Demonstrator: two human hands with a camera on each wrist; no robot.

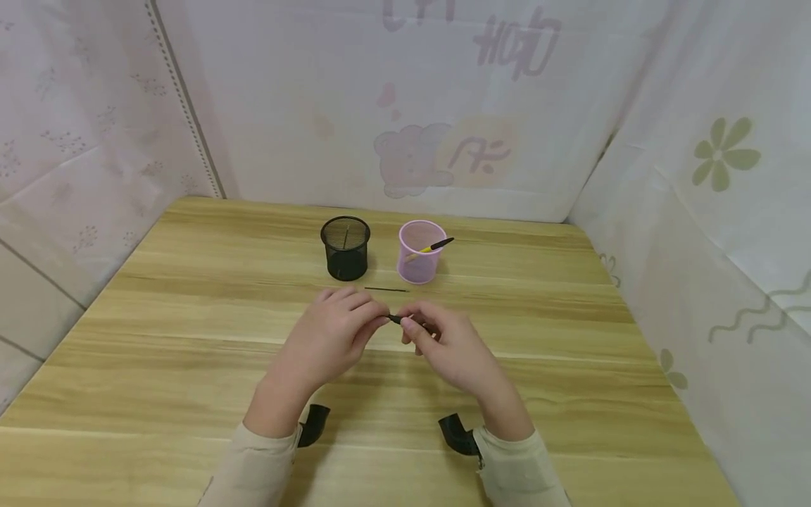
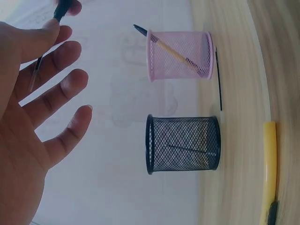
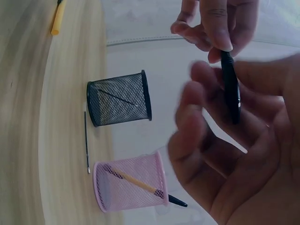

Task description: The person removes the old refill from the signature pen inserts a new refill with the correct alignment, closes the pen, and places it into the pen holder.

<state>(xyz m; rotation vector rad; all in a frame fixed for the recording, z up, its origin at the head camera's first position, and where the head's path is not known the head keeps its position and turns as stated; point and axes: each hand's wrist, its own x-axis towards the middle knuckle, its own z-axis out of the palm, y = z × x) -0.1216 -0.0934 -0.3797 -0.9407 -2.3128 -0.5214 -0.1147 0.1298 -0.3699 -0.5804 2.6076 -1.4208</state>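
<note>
Both hands meet over the table, just in front of two mesh cups. My left hand (image 1: 336, 327) pinches a thin pen refill between thumb and forefinger; its clear tube (image 2: 35, 75) runs back across the palm, the other fingers spread. My right hand (image 1: 453, 345) holds a short black pen part (image 3: 230, 89) between thumb and fingers. In the right wrist view, the left fingertips are right at the upper end of this part. A dark, thin refill (image 1: 386, 289) lies on the table just beyond the hands.
Behind the hands stand a black mesh cup (image 1: 346, 264) with a thin stick inside and a pink mesh cup (image 1: 418, 271) holding a yellow-and-black pen (image 1: 437, 246). A yellow pen barrel (image 2: 269, 161) with a dark end lies on the wooden table (image 1: 190, 338). Patterned curtains surround the table.
</note>
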